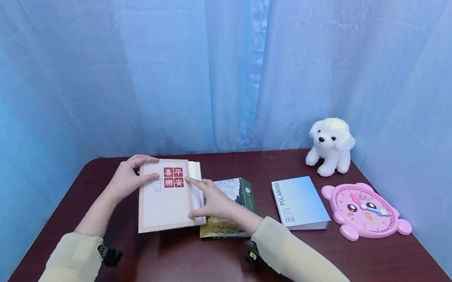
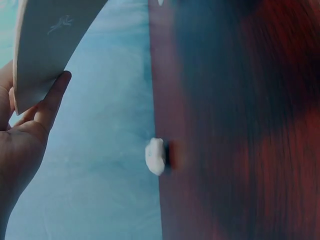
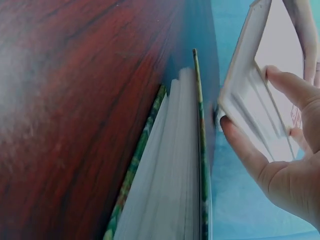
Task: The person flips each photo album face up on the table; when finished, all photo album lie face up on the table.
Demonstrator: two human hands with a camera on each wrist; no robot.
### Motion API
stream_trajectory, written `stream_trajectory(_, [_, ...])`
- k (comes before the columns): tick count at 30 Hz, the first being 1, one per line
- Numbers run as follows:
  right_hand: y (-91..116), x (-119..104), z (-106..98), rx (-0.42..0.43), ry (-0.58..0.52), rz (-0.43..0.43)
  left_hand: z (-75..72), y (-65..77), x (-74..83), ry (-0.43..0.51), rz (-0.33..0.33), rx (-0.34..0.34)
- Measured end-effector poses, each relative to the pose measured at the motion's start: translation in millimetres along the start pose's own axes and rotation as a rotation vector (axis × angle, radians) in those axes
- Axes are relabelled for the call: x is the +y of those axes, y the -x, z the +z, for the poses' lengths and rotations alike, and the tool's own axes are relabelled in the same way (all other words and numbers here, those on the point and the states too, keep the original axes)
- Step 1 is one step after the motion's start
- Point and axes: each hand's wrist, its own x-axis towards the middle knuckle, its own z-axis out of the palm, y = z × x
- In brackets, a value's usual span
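Note:
A white book with a pale pink border and red squares of Chinese characters is held tilted over the table's left half. My left hand grips its upper left edge, thumb on the cover; the left wrist view shows fingers behind the plain grey side. At the right edge, my right hand pinches the book, with thumb and fingers across the edge in the right wrist view. Pages show between its slightly parted covers. Partly behind the right hand lies a green photo album with a landscape cover, its covers spread slightly around white pages.
A blue and white album marked POLAROID lies right of the green one. Farther right are a pink cartoon clock and a white plush dog. Blue curtains border the dark red table at the back and sides.

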Motion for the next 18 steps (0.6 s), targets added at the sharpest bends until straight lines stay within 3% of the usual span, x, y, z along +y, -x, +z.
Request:
stream_trajectory(9, [-11.1, 5.2, 0.2, -0.122, 0.060, -0.042, -0.6, 1.7, -26.7, 0.005, -0.049, -0.032])
stream_trajectory(18, [-20.1, 12.1, 1.8, -0.218, 0.233, -0.126, -0.3, 10.2, -49.3, 0.005, -0.139, -0.057])
